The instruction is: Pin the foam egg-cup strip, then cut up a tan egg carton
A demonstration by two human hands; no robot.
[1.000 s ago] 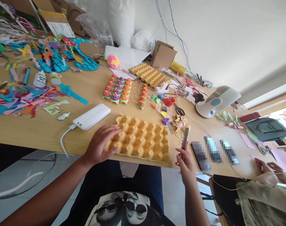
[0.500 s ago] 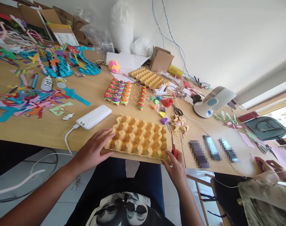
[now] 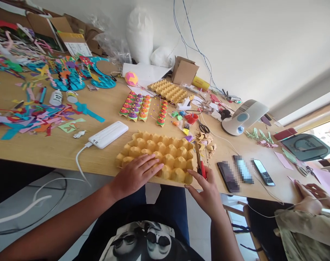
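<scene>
A yellow pulp egg tray [image 3: 167, 148] lies at the table's front edge before me. My left hand [image 3: 139, 170] rests on its near left part, fingers stretched out over the cups. In my right hand [image 3: 207, 188] is a red-handled utility knife [image 3: 202, 169], its long blade pointing away from me along the tray's right side. The thumb and index finger of that hand touch the tray's near right corner. Beyond the blade lie cut pulp cups and crumbs [image 3: 207, 143].
Painted cup strips [image 3: 136, 107] and a second egg tray [image 3: 167, 90] stand behind. A white power bank [image 3: 108, 134] with cable lies left, paper scraps [image 3: 42, 117] farther left. Black scissors [image 3: 203, 127], a white fan [image 3: 242, 117] and several phones [image 3: 229, 176] are right, near another person's hands [image 3: 308, 195].
My left hand has moved right, from the tray's left edge onto its cups. The tray has shifted slightly left. My right hand stays at the corner with the knife.
</scene>
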